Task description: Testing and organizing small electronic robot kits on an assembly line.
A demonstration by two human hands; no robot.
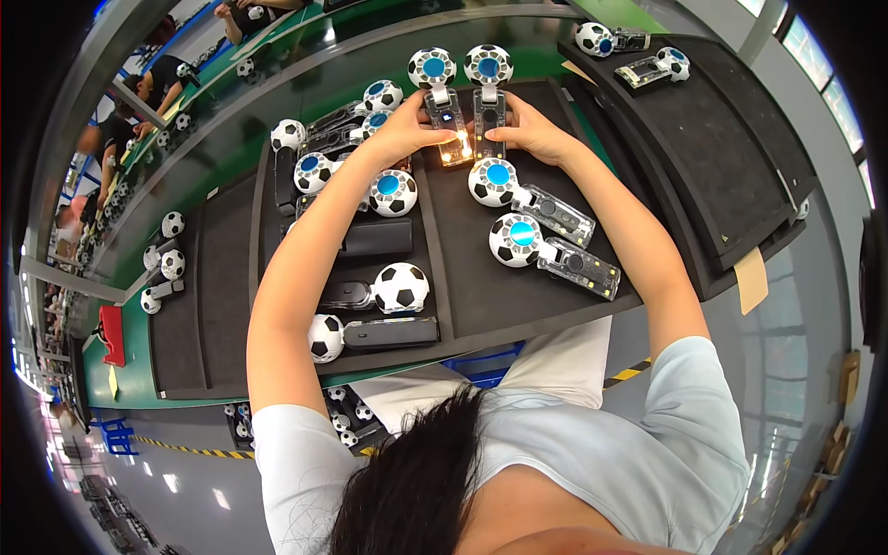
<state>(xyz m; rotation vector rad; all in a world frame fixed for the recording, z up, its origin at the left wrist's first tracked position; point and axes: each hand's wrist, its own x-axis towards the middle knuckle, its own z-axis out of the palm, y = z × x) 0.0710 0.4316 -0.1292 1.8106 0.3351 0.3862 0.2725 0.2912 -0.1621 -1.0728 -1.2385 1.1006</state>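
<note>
On the green worktop (134, 370), I see football-headed devices (401, 289) in the left part of a black foam tray (481, 301). Next, over its right part, the left hand (405, 129) has its grip closed around a glowing football device (447, 116), and beside it the right hand (538, 134) grips a darker football device (489, 113); two slanted devices (555, 215) lie just nearer the person, then another black tray (740, 157) carries two more.

Bare tray strip (468, 294) — football-topped devices (573, 266) crowd both sides.
</note>
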